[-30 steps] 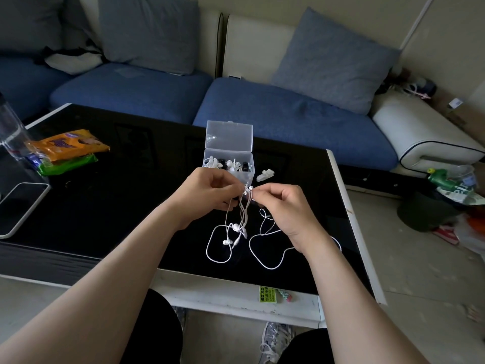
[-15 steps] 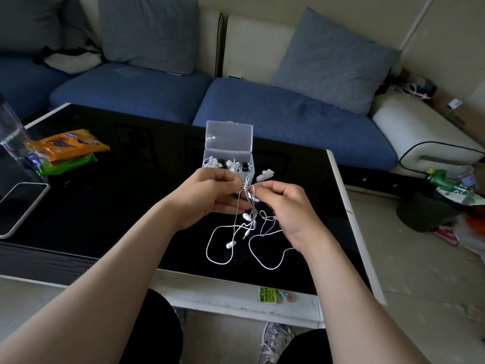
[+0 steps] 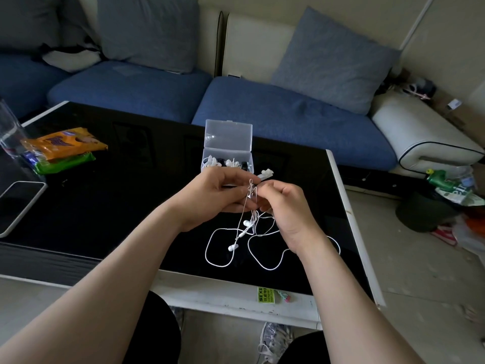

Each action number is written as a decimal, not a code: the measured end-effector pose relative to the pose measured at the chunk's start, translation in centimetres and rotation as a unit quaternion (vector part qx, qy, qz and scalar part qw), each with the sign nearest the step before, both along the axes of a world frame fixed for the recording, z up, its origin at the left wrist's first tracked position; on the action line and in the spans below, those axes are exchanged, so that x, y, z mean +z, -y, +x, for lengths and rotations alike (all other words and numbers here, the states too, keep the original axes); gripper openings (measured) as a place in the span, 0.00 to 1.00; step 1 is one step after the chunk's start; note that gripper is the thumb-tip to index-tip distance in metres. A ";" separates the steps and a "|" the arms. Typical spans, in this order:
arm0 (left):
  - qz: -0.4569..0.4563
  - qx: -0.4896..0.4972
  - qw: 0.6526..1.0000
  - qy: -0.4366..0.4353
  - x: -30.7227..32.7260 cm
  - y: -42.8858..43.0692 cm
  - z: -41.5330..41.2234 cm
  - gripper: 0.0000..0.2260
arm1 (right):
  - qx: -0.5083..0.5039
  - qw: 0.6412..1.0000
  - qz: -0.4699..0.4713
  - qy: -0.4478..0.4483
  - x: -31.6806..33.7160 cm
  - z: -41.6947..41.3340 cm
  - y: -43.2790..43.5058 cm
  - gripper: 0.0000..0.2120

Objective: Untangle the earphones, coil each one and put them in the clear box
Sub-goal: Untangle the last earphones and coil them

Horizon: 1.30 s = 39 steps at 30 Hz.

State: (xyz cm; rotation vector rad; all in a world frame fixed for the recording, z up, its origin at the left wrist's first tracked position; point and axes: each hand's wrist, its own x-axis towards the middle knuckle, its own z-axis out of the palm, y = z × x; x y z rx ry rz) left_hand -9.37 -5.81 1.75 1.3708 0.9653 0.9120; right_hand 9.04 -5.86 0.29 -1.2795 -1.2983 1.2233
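both hands meet above the black table point(image 3: 118, 206): the left hand point(image 3: 210, 198) and right hand point(image 3: 283, 208) each pinch the knotted white earphones point(image 3: 251, 190) between fingertips. loose cable loops and earbuds trail onto the table below. just behind the hands stands the clear box point(image 3: 227, 156), lid up, with small items inside.

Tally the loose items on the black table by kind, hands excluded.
Clear box: 1
Tangled white earphones: 1 bundle
White piece beside the box: 1
Snack packets: 2
Phone: 1
Total: 6
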 end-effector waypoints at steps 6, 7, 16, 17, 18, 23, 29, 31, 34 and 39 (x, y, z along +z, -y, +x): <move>0.007 0.032 0.999 0.001 0.4 -0.2 0.2 0.08 | -0.020 1.000 0.006 -0.007 0.4 0.2 -0.2 0.08; 0.008 0.033 0.999 -0.001 0.5 -0.2 0.2 0.07 | -0.022 1.000 0.009 -0.004 0.4 0.1 -0.3 0.08; 0.118 0.059 0.982 -0.134 0.4 -0.3 0.1 0.11 | -0.017 0.999 0.032 0.022 0.9 0.2 -0.4 0.09; 0.122 0.073 0.981 -0.135 0.3 -0.4 0.1 0.14 | -0.019 0.999 0.033 0.017 1.0 0.1 -0.3 0.09; 0.125 0.096 0.979 -0.131 0.2 -0.4 0.2 0.17 | -0.021 0.999 0.034 0.011 1.0 0.1 -0.3 0.10; 0.113 0.132 0.975 -0.135 0.2 -0.5 0.4 0.11 | -0.028 0.999 0.040 0.005 1.2 0.0 -0.3 0.09; 0.108 0.112 0.979 -0.130 0.0 -0.5 0.6 0.02 | -0.008 0.999 0.045 0.008 1.2 0.3 -0.1 0.13; 0.109 0.114 0.976 -0.147 0.0 -0.5 0.6 0.05 | -0.008 0.999 0.046 0.014 1.1 0.3 -0.2 0.13; 0.107 0.120 0.975 -0.156 0.1 -0.6 0.8 0.07 | -0.028 0.998 0.056 0.018 0.8 0.1 -0.4 0.12; 0.082 0.112 0.979 -0.151 0.6 -0.3 1.2 0.14 | -0.030 0.996 0.073 0.050 0.6 0.0 -0.6 0.11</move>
